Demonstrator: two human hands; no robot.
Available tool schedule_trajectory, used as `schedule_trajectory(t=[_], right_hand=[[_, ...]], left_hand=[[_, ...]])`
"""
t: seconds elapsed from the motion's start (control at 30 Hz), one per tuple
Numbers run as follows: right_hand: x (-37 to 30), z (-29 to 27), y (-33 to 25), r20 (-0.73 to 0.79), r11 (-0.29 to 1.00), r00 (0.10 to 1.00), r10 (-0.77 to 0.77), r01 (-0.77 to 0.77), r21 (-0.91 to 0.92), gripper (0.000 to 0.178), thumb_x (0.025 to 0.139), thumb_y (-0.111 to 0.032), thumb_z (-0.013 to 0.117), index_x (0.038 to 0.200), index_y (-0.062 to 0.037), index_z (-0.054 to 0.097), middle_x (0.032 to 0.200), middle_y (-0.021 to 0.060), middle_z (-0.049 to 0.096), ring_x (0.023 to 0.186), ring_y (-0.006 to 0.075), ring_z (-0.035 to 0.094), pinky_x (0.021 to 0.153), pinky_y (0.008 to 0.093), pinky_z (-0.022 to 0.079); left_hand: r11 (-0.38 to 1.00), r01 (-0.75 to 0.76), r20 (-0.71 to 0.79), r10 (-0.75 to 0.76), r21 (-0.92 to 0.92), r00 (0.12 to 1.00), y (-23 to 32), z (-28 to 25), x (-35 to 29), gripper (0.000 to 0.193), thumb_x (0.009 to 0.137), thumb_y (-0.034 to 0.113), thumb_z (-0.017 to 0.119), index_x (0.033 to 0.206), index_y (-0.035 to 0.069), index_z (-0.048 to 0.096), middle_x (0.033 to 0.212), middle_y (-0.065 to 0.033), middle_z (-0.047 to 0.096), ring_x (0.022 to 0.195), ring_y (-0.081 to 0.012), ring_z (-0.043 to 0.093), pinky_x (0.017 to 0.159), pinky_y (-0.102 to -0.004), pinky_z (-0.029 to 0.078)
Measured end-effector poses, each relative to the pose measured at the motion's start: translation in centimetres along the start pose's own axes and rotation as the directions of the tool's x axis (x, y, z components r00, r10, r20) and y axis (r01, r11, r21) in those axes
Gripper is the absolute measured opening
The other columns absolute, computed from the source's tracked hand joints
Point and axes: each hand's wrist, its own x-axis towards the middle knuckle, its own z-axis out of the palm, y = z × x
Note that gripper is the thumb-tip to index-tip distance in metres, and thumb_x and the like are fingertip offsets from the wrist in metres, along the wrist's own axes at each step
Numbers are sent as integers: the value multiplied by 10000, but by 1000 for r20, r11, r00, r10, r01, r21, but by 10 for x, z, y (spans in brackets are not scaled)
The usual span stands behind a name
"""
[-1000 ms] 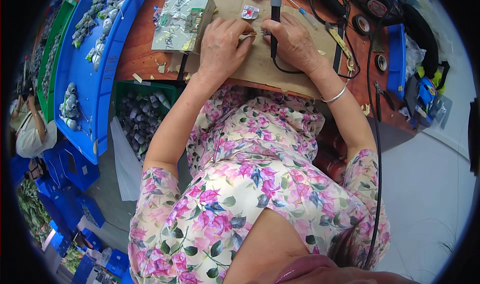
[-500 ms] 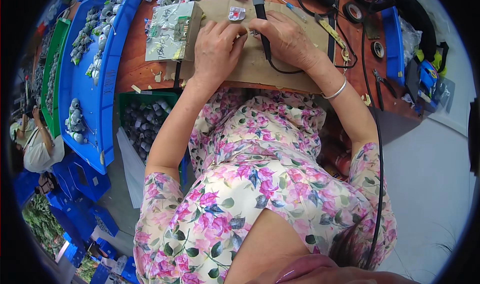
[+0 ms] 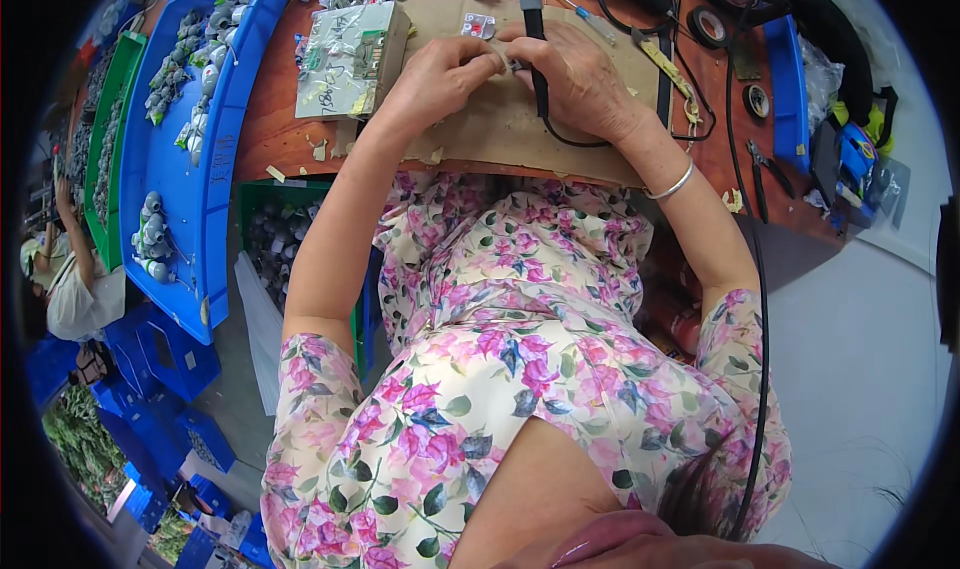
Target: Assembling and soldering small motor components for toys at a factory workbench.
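My left hand [image 3: 445, 77] and my right hand [image 3: 580, 84] meet over a brown cardboard sheet [image 3: 460, 134] at the far middle of the table. Thumbs and forefingers of both are closed in a pinch around something small and pale, mostly hidden by the fingers. A grey-and-black corded tool handle [image 3: 534, 39] crosses upright in front of my right hand; whether that hand grips it I cannot tell. Just beyond my fingers lies a small white plastic part [image 3: 478, 26] with a red spot. Left of my left hand sits a pale box [image 3: 345, 64] with a small circuit board on it.
A long blue tray [image 3: 225, 159] with grey-white parts stands at the left, beside a green tray [image 3: 108, 149]. A green bin [image 3: 250, 209] of grey parts is below the table edge. Pliers [image 3: 765, 174] and tape rolls [image 3: 756, 101] lie right. Another person [image 3: 85, 289] sits far left.
My left hand has moved right, so its fingertips now touch or nearly touch my right hand's. The tool handle has shifted slightly right and up. The other person's arm has moved.
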Motion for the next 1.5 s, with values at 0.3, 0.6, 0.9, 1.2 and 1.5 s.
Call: schedule_trajectory(t=[0.3,0.6,0.9,1.2,1.5], right_hand=[[-2,6,1,18,996,1000,17,-15,-93,439,815,-26,720,1142,-117,441,1030,84,656,950,355,602,827,451,472],[-7,8,7,23,997,999,42,-41,-64,421,812,-22,722,1123,-113,453,1014,81,656,968,360,608,836,457,481],[-3,7,2,7,990,999,41,-40,-139,449,801,-46,749,1133,-127,457,1037,68,657,997,332,606,855,457,444],[5,10,-9,-6,988,1000,28,-28,-151,469,800,-51,760,1139,-110,441,1001,81,664,919,319,611,819,452,443],[7,10,-18,-62,988,995,80,-88,-124,410,791,9,728,1091,-91,467,890,74,658,746,320,587,681,422,463]], left_hand=[[981,104,79,-92,-166,993,7,-11,3,334,982,351,622,1073,40,705,906,33,625,854,-50,539,737,-228,429],[986,2,-38,-8,-164,999,1,-6,6,343,948,330,674,1035,0,711,820,-8,638,755,-88,552,659,-284,456],[988,71,3,-71,-139,997,2,-8,9,322,928,328,678,984,14,726,733,12,590,678,-90,518,603,-291,425],[976,170,166,-147,-136,975,8,-19,15,286,963,351,630,904,79,695,720,70,539,656,-39,453,606,-239,343],[975,110,107,-90,-193,990,0,-10,14,304,961,354,655,970,58,725,748,47,591,680,-43,499,617,-234,377]])
